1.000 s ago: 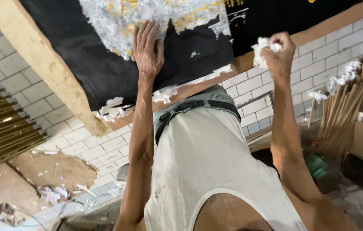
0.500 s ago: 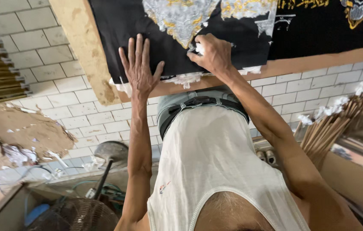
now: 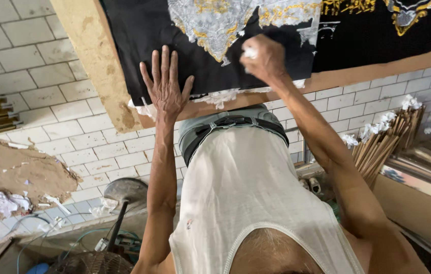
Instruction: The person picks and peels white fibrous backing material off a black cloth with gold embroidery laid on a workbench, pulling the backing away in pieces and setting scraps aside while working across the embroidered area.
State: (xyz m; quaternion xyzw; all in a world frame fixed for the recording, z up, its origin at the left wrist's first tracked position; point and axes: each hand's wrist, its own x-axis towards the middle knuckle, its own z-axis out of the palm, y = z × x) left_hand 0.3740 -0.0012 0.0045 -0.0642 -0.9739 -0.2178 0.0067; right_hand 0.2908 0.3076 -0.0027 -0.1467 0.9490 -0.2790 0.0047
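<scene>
Rubbing white wad (image 3: pixel 250 52), right hand (image 3: pixel 265 60), on silver-gold-patterned black cloth (image 3: pixel 175 45); left hand (image 3: pixel 166 86) flat.

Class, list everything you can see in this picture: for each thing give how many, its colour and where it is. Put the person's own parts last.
Black cloth panel with silver and gold leaf design: one, black, top centre on the board.
Tan wooden board: one, under and around the cloth.
White paper scraps: many, along the cloth's lower edge.
Bundle of thin wooden sticks: one, brown with white tips, right.
White tiled floor: left and centre.
Brown cardboard sheet: one, left on the floor, with white scraps.
Round fan: one, dark, bottom left.
White sleeveless vest: one, centre.
Left hand: flat, fingers spread on the cloth.
Right hand: closed on a white wad, pressed on the design.
</scene>
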